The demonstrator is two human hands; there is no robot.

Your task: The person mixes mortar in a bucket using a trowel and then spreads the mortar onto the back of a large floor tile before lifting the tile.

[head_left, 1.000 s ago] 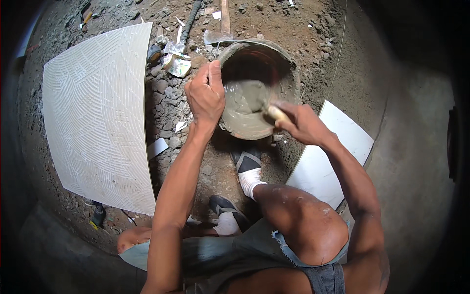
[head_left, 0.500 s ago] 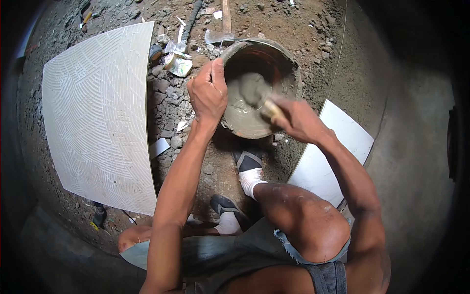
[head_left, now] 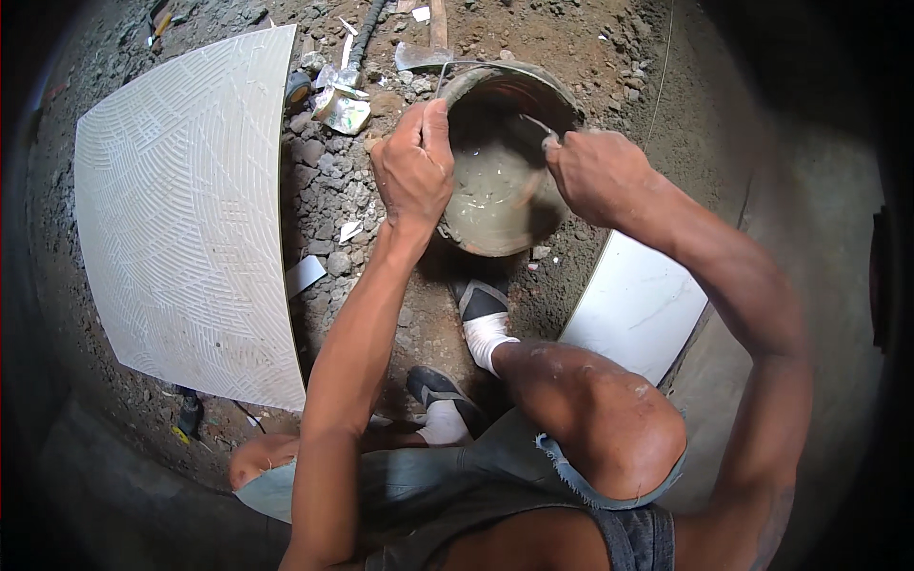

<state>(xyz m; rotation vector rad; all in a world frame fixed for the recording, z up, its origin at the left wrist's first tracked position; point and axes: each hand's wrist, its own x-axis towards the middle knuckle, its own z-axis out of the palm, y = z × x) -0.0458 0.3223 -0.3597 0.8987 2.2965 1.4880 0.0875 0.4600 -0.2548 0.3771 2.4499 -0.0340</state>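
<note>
Head view showed a mortar-smeared bucket (head_left: 505, 249) just above the middle of the picture, toward one o'clock, its mouth turned up to the camera and grey wet mortar (head_left: 486, 186) inside. At the bucket's nine-to-ten o'clock rim, the left hand (head_left: 414, 169) was clamped on the edge, thumb uppermost. At three o'clock the right hand (head_left: 595, 174) was clenched around a metal-shanked hand tool (head_left: 539, 124), mostly hidden by the fist and the dim interior. A large tile (head_left: 190, 219) with combed ridges lay at nine o'clock, a glossy white tile (head_left: 633, 305) at five, and a crumpled packet (head_left: 341, 110) near ten, on rubble (head_left: 328, 205).
</note>
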